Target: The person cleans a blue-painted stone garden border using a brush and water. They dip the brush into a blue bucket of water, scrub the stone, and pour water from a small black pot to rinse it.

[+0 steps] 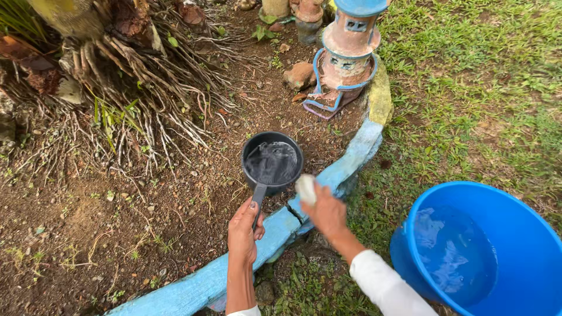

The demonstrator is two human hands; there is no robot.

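holding a dark dipper [272, 162] by its short handle, the left hand [244, 231] is closed around the grip, thumb lying along the top, and keeps the round cup level above the bare brown soil [117, 222]. the cup is filled with clear water that catches the light. it hangs just inside the garden bed, close to the painted edging, and does not touch the ground as far as can be seen.

the right hand [325, 212] is closed on a small pale lump [305, 188], whitish and rounded, which sticks out above the fingers; what it is cannot be told. this hand sits over the blue curb [199, 287], a low curved border of chipped blue paint that runs from the bottom of the view up toward a yellow-painted section [380, 96]. a white sleeve [383, 287] covers the right forearm.

to the right, on the grass [480, 88], stands a large blue basin [515, 216] partly filled with water, well apart from the dipper. at the top, near the curb's far end, stands a weathered garden ornament [350, 52] shaped like a small tower, rust-coloured with blue trim. on the left, a mass of thin exposed tree roots [134, 99] spreads over the soil, with small stones and dry leaves scattered around.
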